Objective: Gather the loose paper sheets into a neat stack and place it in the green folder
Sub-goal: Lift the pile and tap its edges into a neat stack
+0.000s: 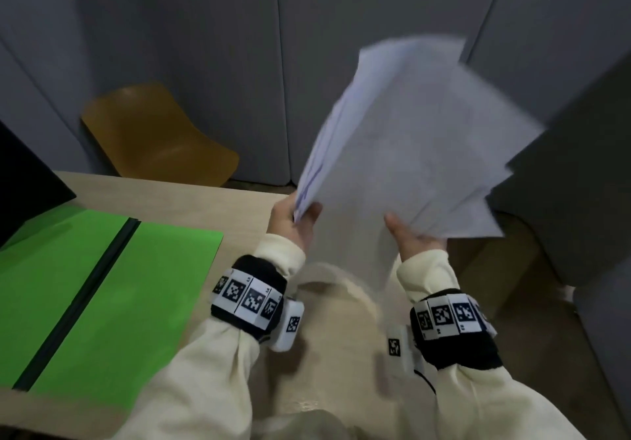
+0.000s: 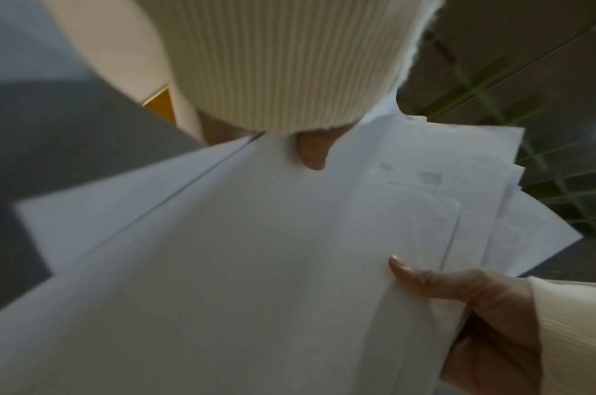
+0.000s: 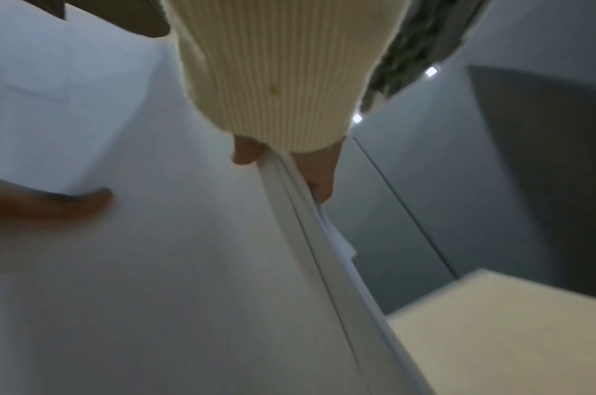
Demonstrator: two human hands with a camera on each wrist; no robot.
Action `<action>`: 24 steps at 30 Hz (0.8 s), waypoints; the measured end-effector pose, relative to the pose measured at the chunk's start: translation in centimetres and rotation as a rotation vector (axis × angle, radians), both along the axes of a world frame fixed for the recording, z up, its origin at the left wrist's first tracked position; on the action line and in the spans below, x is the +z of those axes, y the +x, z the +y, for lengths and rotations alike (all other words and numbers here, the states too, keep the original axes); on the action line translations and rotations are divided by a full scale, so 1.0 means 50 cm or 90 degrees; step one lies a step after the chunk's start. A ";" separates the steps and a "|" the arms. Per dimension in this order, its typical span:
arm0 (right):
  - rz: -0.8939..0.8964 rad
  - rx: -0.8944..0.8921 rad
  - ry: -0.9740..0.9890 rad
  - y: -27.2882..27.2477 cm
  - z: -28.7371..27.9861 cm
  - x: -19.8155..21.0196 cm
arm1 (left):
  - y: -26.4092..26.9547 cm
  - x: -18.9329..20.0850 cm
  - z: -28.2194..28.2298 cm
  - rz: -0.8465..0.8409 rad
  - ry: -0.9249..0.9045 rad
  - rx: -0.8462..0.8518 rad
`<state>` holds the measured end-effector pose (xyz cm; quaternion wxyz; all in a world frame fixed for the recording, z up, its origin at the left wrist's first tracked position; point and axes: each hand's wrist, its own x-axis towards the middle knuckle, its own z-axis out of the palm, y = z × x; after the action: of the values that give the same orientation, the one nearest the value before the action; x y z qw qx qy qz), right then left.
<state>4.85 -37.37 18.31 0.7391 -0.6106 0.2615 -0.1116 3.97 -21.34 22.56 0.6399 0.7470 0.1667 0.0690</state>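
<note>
- left hand [image 1: 296, 222] and right hand [image 1: 415, 238] each pinch the paper sheets [image 1: 403, 152], raised and fanned toward 1 o'clock.
- green folder [image 1: 102, 289] lies open at 8 o'clock on the table [image 1: 211, 197].

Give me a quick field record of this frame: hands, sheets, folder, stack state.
left hand: grips the left edge of the paper sheets
right hand: grips their lower right edge
paper sheets: held up in the air off the table, blurred
stack state: fanned, edges not aligned
green folder: lying open on the table, left of the hands, no sheets in it
background: yellow chair behind the table
</note>
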 end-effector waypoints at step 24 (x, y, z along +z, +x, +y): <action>-0.084 0.115 -0.093 0.001 -0.028 0.017 | -0.001 -0.069 0.050 0.097 0.008 -0.002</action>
<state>4.90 -38.77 19.14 0.7152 -0.6753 0.1473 -0.1037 3.92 -18.86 19.09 0.6205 0.7545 0.2133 0.0123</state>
